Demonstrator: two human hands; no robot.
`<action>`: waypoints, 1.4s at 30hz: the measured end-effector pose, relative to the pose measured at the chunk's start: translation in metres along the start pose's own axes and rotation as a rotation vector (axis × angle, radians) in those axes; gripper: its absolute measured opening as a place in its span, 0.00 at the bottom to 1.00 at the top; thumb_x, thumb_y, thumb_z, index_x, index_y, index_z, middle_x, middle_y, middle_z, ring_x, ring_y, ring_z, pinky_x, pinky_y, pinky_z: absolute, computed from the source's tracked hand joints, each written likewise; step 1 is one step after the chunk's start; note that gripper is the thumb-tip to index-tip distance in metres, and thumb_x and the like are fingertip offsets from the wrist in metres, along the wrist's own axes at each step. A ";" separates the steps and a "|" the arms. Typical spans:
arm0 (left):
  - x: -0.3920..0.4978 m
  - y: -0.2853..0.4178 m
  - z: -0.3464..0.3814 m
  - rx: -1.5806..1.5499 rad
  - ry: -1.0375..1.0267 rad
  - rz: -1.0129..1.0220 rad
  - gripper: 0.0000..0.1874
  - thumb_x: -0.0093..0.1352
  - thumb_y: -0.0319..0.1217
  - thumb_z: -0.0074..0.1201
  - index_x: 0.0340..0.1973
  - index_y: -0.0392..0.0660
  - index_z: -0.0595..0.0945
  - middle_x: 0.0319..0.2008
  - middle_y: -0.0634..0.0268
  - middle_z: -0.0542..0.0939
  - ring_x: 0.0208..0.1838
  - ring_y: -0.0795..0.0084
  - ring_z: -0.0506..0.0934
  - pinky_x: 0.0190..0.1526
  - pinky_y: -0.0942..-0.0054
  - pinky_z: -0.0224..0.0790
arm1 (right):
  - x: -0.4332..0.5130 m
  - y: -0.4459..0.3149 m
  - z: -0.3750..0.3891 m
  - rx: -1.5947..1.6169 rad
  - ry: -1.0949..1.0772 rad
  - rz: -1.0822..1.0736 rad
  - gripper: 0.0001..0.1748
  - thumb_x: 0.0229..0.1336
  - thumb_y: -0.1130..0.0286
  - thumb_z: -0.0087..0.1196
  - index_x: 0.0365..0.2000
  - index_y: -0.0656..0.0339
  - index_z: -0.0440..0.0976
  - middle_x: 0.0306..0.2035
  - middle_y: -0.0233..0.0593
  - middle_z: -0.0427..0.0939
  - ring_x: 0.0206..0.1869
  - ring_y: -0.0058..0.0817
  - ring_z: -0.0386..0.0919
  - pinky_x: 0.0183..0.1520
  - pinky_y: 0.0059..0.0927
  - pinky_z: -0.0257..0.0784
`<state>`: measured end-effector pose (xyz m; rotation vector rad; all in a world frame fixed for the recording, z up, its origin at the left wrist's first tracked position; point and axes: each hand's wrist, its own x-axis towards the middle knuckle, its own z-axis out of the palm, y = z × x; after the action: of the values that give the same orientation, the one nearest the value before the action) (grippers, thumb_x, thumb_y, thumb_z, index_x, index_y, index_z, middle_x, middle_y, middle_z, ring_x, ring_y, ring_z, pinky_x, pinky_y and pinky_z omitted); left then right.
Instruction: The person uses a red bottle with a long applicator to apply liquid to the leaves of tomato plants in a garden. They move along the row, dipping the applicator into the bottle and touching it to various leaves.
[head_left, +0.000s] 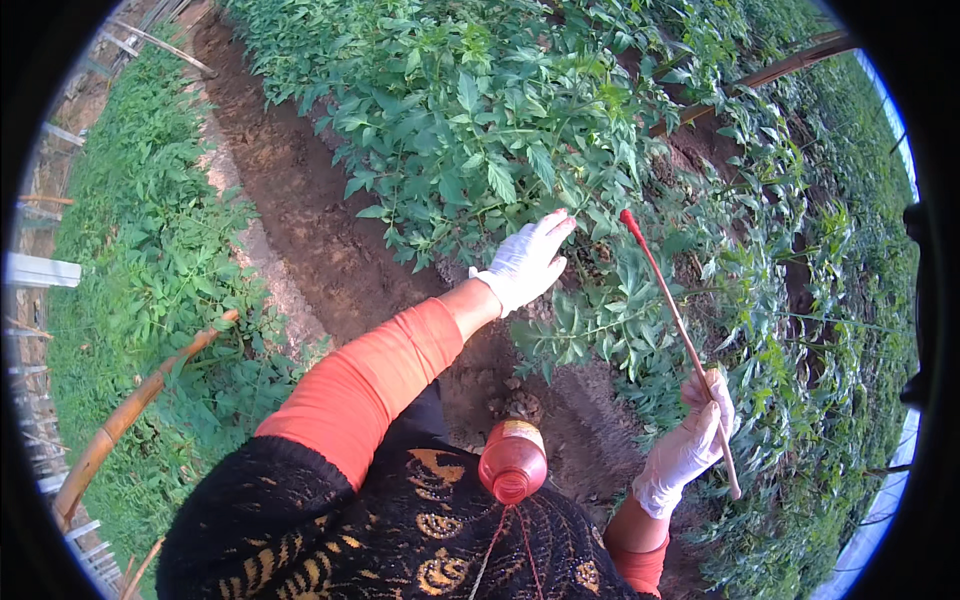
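Note:
My left hand (527, 260), in a thin white glove with reddish fingertips, reaches into the lower edge of a leafy tomato plant (480, 142); leaves partly surround its fingers, and whether it grips a stem cannot be told. My right hand (694, 442), gloved the same way, holds a thin stick (679, 322) near its lower end. The stick slants up to the left, and its red-coated tip (631, 223) is just right of my left fingers, among leaves. A bottle with red contents (513, 459) hangs on strings in front of my chest.
A bare soil path (300, 195) runs between the plant rows. Bamboo poles stand at the lower left (135, 405) and upper right (772, 71). Another row of plants (150, 225) grows on the left. Clods of earth (517, 405) lie beyond the bottle.

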<state>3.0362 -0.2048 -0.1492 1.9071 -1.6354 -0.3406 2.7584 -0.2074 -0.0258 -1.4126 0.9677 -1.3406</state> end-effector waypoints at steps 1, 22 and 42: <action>0.025 -0.009 0.007 0.041 -0.051 0.064 0.32 0.63 0.33 0.50 0.63 0.43 0.61 0.64 0.54 0.59 0.57 0.56 0.69 0.57 0.62 0.63 | -0.009 0.002 0.013 -0.030 0.086 -0.009 0.17 0.61 0.65 0.48 0.43 0.69 0.73 0.37 0.45 0.74 0.36 0.29 0.71 0.41 0.29 0.66; 0.053 -0.094 0.038 -0.106 -0.733 -0.072 0.45 0.64 0.39 0.50 0.68 0.42 0.41 0.60 0.40 0.62 0.60 0.45 0.66 0.60 0.61 0.60 | -0.044 0.047 0.179 -0.199 0.252 0.174 0.14 0.62 0.75 0.43 0.45 0.66 0.73 0.47 0.43 0.75 0.44 0.29 0.76 0.53 0.31 0.69; 0.091 -0.084 0.084 0.044 -0.623 -0.338 0.46 0.61 0.44 0.56 0.65 0.38 0.49 0.43 0.45 0.77 0.42 0.48 0.78 0.45 0.57 0.70 | -0.044 0.072 0.133 -0.175 0.179 0.196 0.13 0.61 0.73 0.47 0.43 0.69 0.74 0.42 0.45 0.77 0.42 0.30 0.76 0.48 0.30 0.72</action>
<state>3.0763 -0.3101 -0.2480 2.2534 -1.6767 -1.1391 2.8899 -0.1699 -0.1033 -1.3023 1.3350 -1.2756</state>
